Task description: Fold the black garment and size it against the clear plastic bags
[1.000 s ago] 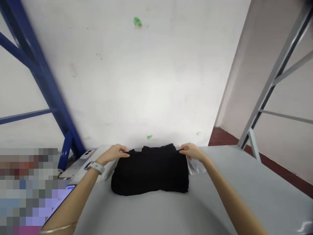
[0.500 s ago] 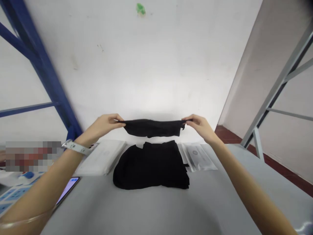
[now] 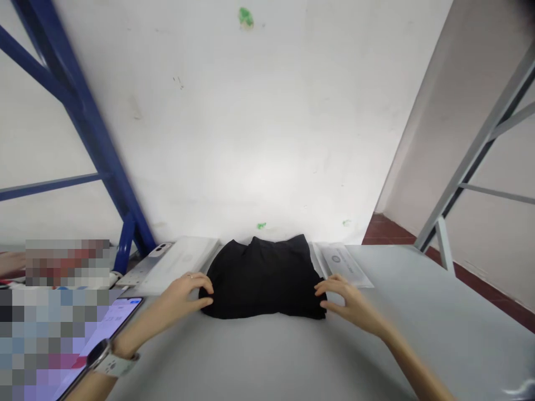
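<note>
A stack of black folded cloth lies on the grey table; its exact kind of garment does not show. At its left edge is my left hand, thumb and forefinger apart, fingertips resting on the fabric. My right hand is at the opposite edge, its fingers also spread and touching the cloth near the lower right corner. Neither hand lifts anything. Behind my left hand lies a pile of whitish plastic bags. Beyond my right hand is a clear packet with a printed round mark.
The grey table meets a white wall at the back. A phone with a lit screen lies at left, near another phone. A blue metal frame stands left, a grey frame right. Someone's hand shows far left.
The black piece held stretched between both hands has come down onto the black pile. My hands have lowered toward me and their pinch has loosened.
</note>
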A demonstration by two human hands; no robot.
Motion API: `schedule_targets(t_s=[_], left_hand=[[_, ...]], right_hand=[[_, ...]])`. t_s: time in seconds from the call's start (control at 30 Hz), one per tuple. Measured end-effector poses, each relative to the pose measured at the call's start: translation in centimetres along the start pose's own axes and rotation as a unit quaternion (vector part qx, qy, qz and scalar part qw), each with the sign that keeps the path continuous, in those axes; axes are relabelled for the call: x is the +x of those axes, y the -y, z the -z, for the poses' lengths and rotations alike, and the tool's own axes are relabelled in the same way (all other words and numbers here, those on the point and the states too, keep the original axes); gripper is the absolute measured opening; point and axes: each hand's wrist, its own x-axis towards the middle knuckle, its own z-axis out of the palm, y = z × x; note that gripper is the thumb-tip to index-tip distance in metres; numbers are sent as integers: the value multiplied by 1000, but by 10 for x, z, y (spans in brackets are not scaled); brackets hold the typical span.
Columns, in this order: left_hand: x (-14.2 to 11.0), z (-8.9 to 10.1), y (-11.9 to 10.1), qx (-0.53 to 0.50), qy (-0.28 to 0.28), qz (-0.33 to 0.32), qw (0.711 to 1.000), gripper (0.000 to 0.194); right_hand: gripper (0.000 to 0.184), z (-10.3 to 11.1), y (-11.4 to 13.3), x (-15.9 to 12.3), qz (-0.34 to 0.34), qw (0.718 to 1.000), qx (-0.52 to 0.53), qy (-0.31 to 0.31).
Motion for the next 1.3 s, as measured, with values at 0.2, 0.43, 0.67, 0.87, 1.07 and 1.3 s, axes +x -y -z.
schedule_targets(t_s=[0.2, 0.43, 0.67, 0.87, 1.07, 1.3], left_hand=[[42, -23, -37, 56, -63, -11, 996, 37], [75, -81, -34, 147, -18, 109, 983, 54], [71, -93, -16, 105, 1, 110, 988, 57], [71, -97, -15, 117, -16, 104, 988, 54], [70, -92, -23, 139, -36, 87, 986, 52], [71, -94, -22, 150, -72, 71, 983, 50]], right_hand=[[44, -24, 16, 65, 5, 996, -72, -57], [55, -82, -2, 110, -42, 966, -256, 10], [55, -94, -21, 105, -5, 955, -297, -13], [52, -81, -15, 105, 25, 956, -282, -81], [43, -23, -29, 91, -175, 915, -325, -163], [22, -20, -46, 77, -257, 897, -339, -119]])
